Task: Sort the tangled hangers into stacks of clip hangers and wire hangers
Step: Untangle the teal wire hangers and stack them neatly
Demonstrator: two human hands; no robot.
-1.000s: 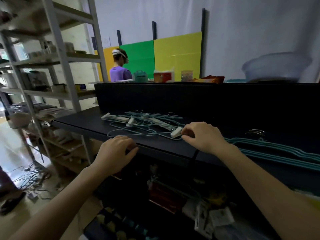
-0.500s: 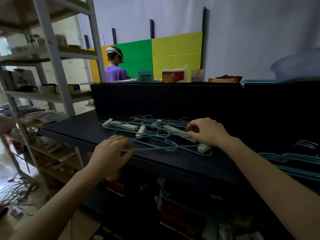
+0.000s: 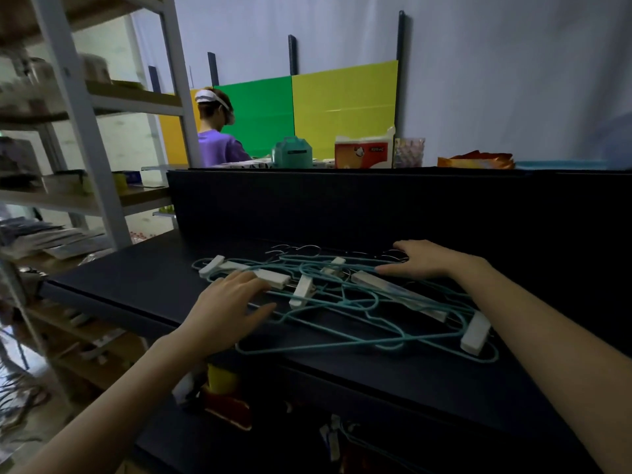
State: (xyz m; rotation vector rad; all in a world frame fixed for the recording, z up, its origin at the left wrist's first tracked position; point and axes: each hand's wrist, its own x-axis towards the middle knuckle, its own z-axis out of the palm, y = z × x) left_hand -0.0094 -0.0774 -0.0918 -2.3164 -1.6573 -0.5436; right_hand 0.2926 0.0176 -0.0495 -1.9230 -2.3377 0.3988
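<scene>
Tangled hangers (image 3: 345, 302) sit on the worktop (image 3: 143, 285); left hand (image 3: 229, 309) at 9 o'clock, right hand (image 3: 422, 260) at 2, both flat and open.

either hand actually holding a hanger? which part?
Neither. Left hand lies flat on the hanger pile at its left end; right hand lies flat at the hook end. No closed grip.

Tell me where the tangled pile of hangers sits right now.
In the head view, the hanger pile lies centre on the black shelf, between the left hand and right hand, both resting on it.
</scene>
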